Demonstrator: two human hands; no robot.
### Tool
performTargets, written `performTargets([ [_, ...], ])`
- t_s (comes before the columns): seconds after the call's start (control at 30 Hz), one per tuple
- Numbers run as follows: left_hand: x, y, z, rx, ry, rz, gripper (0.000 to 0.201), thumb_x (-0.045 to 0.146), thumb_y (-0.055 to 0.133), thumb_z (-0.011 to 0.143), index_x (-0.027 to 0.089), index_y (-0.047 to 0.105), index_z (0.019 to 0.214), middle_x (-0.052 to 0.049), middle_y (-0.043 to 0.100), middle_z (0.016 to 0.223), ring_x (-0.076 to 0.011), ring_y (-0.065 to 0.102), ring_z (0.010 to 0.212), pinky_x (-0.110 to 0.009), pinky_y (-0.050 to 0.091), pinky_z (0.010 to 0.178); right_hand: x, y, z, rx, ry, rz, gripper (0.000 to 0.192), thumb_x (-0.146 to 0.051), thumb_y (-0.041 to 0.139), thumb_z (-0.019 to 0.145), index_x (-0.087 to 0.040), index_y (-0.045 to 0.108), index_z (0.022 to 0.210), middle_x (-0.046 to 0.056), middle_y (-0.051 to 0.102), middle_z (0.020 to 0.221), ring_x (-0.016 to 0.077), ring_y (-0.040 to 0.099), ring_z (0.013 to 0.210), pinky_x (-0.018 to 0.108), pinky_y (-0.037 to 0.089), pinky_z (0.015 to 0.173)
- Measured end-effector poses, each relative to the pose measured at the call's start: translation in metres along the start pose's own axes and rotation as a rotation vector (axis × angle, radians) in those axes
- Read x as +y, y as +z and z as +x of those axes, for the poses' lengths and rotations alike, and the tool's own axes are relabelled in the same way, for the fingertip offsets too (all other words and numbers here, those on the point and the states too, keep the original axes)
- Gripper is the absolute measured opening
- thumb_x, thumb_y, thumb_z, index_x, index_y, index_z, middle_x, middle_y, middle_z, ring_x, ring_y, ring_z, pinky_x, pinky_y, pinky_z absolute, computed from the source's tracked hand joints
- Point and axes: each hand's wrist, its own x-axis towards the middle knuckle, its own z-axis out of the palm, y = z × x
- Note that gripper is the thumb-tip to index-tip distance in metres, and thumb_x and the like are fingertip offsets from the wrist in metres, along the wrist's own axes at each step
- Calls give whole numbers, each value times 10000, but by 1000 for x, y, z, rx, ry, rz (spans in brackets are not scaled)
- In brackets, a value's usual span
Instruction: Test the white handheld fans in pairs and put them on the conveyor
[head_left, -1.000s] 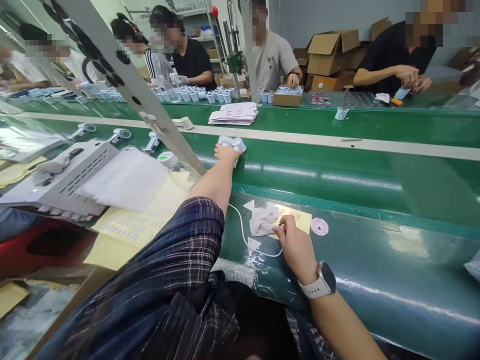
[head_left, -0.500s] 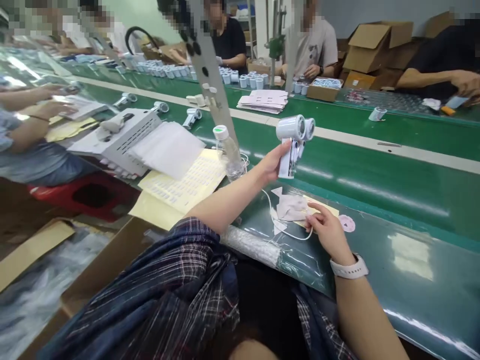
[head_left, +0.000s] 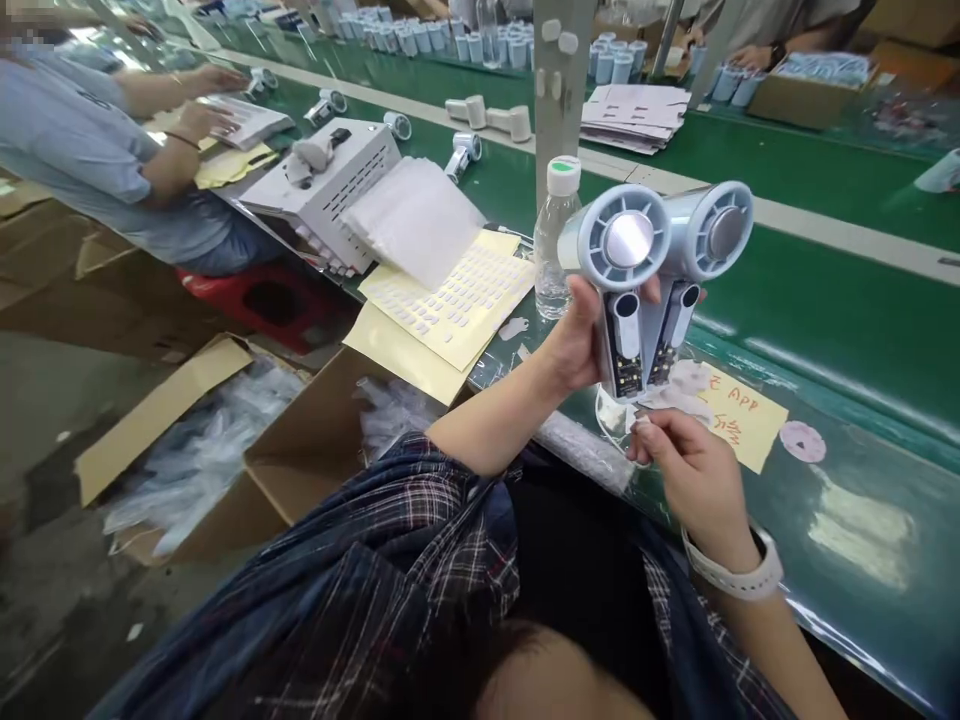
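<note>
My left hand grips two light-blue handheld fans side by side, a near fan and a far fan. Their round heads face me with silver discs at the centre, and the open handles show dark circuit boards. Just below the handle ends, my right hand is closed in a pinch on a white cable; its tip is partly hidden by the fingers. Behind the fans lie pale paper scraps and a yellow note with red handwriting.
A clear bottle stands beside my left hand. Sticker sheets and a white vented box are to the left. An open carton of plastic bags sits below. A co-worker is at the far left; more fans lie on the green belt.
My left hand has brought the two fans closer and turned their fronts toward me. My right hand has come up beneath them with the cable. The view has shifted left and down.
</note>
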Motion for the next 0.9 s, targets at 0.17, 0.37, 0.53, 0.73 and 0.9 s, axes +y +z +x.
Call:
performTargets([
  [0.17,-10,2,-5,-111,-23,-80,991,1142,359,666,182,570,797,-112,736,1230,-377,578,1454,-497,576,1131,-14,23,-1,-34,-66,123,423,-482,690,1032,-198,645,722,5,668,630,135,658,596,244,518,603],
  [0.37,-27,4,-8,19,-47,-98,954,1109,423,699,190,602,881,-136,696,1359,-380,551,1483,-484,603,1105,-8,39,-11,125,35,423,352,-470,666,1056,-203,623,829,-70,488,568,115,565,468,242,466,507],
  [0.53,-21,8,-8,82,-9,-202,987,1097,235,771,202,602,970,-137,673,1417,-350,582,1455,-485,594,1100,-1,31,-11,140,-91,87,338,-483,639,1061,-209,684,869,59,720,959,207,715,962,345,554,876],
  [0.73,-18,6,-14,-10,-21,-223,966,1123,324,710,203,560,881,-148,710,1304,-378,570,1461,-528,594,1103,-3,32,-12,188,-25,275,299,-433,654,1067,-215,639,862,-27,613,665,159,667,652,299,538,678],
  [0.9,-21,2,-16,19,-7,-179,969,1136,332,680,208,537,867,-147,682,1354,-391,522,1503,-514,600,1096,-7,26,-12,136,-29,279,323,-437,689,1047,-201,660,829,-39,585,578,143,647,545,268,524,585],
])
